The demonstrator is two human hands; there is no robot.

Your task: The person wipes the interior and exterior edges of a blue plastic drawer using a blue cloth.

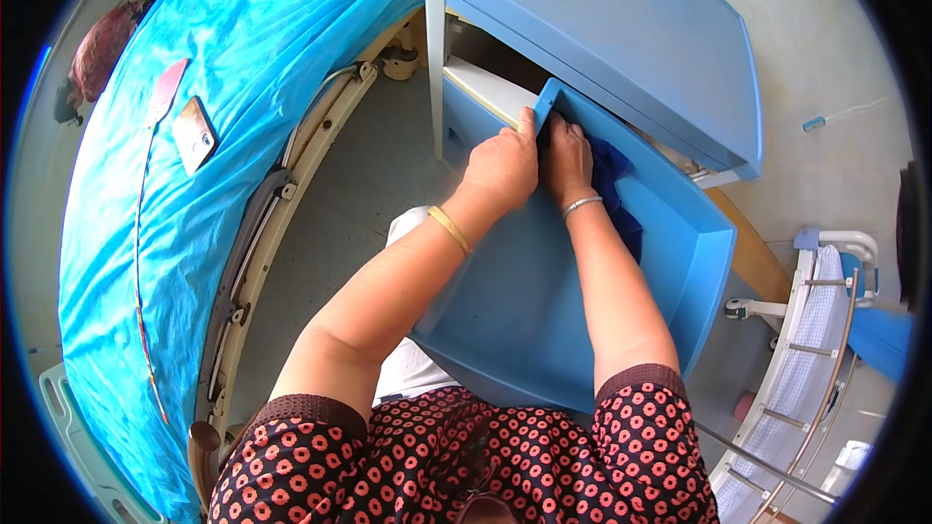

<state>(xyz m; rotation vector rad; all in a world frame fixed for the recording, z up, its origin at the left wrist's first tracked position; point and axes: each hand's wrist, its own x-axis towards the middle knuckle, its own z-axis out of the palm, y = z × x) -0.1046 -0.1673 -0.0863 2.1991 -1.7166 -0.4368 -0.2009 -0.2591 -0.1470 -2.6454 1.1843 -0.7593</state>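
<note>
A light blue plastic drawer is pulled out at an angle from a blue-topped bedside cabinet. At its far left corner, my left hand is closed on the drawer's side wall, the index finger up along the rim. Inside that same corner is my right hand, its fingers bent down against the inner wall. What they hold, if anything, is hidden. A crumpled dark blue cloth lies in the drawer, next to and partly beneath my right wrist and forearm.
On the left stands a bed with a bright blue cover and a side rail. A phone and a long thin stick with a pink flat end lie on it. Another railed bed stands at the right.
</note>
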